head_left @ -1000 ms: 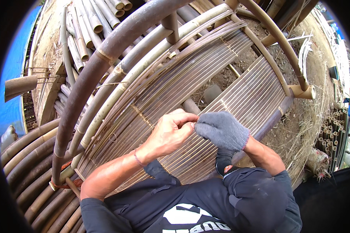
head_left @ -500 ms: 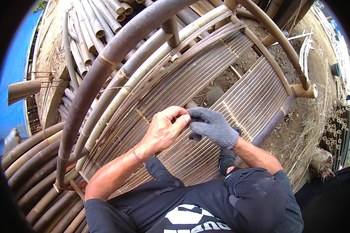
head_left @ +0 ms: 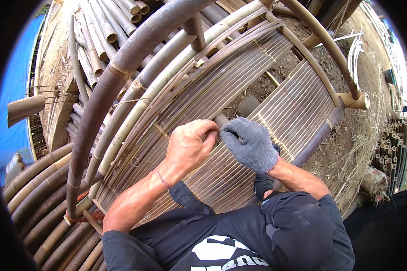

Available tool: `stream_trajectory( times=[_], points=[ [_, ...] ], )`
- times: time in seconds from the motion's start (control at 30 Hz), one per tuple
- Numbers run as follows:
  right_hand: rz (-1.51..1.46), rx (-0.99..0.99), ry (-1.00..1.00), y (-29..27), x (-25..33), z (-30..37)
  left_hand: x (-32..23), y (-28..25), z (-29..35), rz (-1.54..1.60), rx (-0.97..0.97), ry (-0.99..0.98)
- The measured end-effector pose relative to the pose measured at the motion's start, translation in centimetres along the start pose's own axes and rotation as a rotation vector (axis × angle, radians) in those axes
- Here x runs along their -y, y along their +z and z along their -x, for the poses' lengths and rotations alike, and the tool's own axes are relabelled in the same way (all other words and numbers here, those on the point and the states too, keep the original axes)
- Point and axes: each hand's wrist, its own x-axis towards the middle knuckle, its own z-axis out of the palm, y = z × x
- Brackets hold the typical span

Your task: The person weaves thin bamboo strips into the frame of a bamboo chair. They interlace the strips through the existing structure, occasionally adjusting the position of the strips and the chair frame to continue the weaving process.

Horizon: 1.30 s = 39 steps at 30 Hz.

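My bare left hand is in a pinch, its thumb and forefinger tips pressed together above the middle of a bamboo bench. My right hand, in a grey knitted glove, is also pinched, its fingertips almost touching the left ones. Whatever lies between the fingertips is too small to make out. Beneath both hands runs a seat of narrow bamboo slats, lashed with thin pale ties. A gap in the slats beyond the hands shows the ground. Thick curved bamboo poles form the frame around the seat.
Cut bamboo poles are piled at the far left, by a blue sheet. More curved poles lie at the near left. A stack of thin bamboo stands at the right, beyond ground strewn with shavings.
The gloved right hand has turned and its fingers have curled, showing more of its back. The left hand has shifted slightly, and both stay in a pinch close together.
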Motion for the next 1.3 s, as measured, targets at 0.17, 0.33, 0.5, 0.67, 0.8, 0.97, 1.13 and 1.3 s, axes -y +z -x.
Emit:
stream_trajectory(
  times=[0.17, 0.33, 0.5, 0.67, 0.8, 0.97, 1.13, 1.3],
  points=[
    [-0.014, 0.007, -0.056, -0.2, -0.3, -0.2, -0.5, -1.1, -0.5, 0.473, 0.328, -0.452],
    [-0.229, -0.067, -0.092, -0.3, -0.9, 0.4, -0.8, -1.7, -0.7, 0.723, 0.226, -0.645],
    [-0.005, -0.003, -0.236, -0.5, 0.4, -0.6, -0.1, -1.1, -0.3, 0.674, 0.163, -0.631],
    [0.123, -0.091, -0.279, 0.0, -1.5, -0.3, -0.7, -1.6, -0.5, 0.347, 0.130, -0.445],
    [0.044, -0.077, -0.086, -0.7, -1.8, -0.1, 1.0, -4.7, -0.7, 0.011, 0.261, -0.478],
    [-0.057, -0.080, -0.305, -1.2, -0.3, -0.2, 0.4, -3.8, -0.2, 1.011, 0.328, -0.797],
    [-0.046, -0.052, -0.153, -0.9, 0.1, -1.3, -1.2, -1.0, 0.1, 0.693, 0.230, -0.530],
    [-0.618, 0.136, 0.397, 0.3, -0.4, -0.8, -0.1, -0.8, -0.1, 0.487, 0.095, -0.363]
  ],
)
